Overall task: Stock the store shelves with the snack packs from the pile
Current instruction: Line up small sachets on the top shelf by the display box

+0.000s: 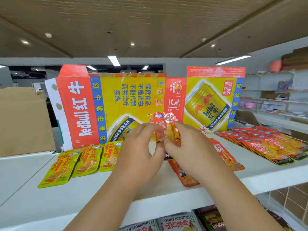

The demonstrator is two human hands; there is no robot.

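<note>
both your hands meet over the flat white shelf top (33,189); your left hand (138,157) and your right hand (191,147) each pinch the glossy orange-red foil snack pack (164,124), fingertips closed on its lower half; it stands upright between them, its bottom edge hidden behind your fingers; at nine o'clock from your hands three yellow foil packs (86,160) lie flat, side by side; at three o'clock an overlapping row of orange-red packs (266,144) lies on the shelf; one loose orange pack (186,177) lies under your right wrist, at five o'clock; at twelve o'clock a flattened red and yellow drinks carton (133,97) stands behind everything; grey printed packs (176,221) show on the shelf below, at six o'clock.
</note>
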